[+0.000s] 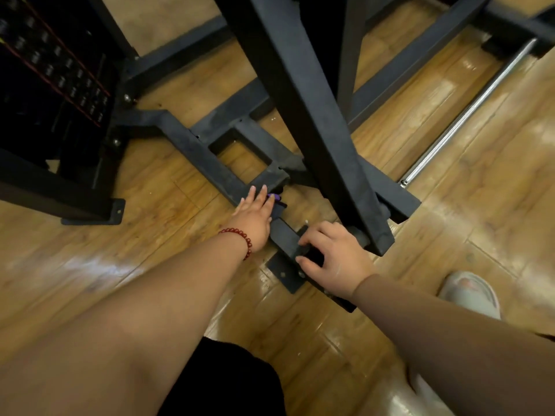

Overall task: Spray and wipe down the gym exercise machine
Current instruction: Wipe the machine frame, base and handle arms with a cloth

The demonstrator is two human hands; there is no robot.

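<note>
Wiping low on base rail (198,148): left hand (255,217) flat, fingers straight, pressing purple cloth (274,197); right hand (333,256) curled round rail end. Uprights probably still to do

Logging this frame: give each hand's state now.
Left hand: open, flat fingers pressing purple cloth on base bar.
Right hand: closed, gripping the base bar's end.

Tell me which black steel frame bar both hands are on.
The floor-level bar ending in the bolted foot plate: the left hand presses a dark purple-edged cloth on it, the right hand grips its end. The slanted beam rises beside it.
</note>
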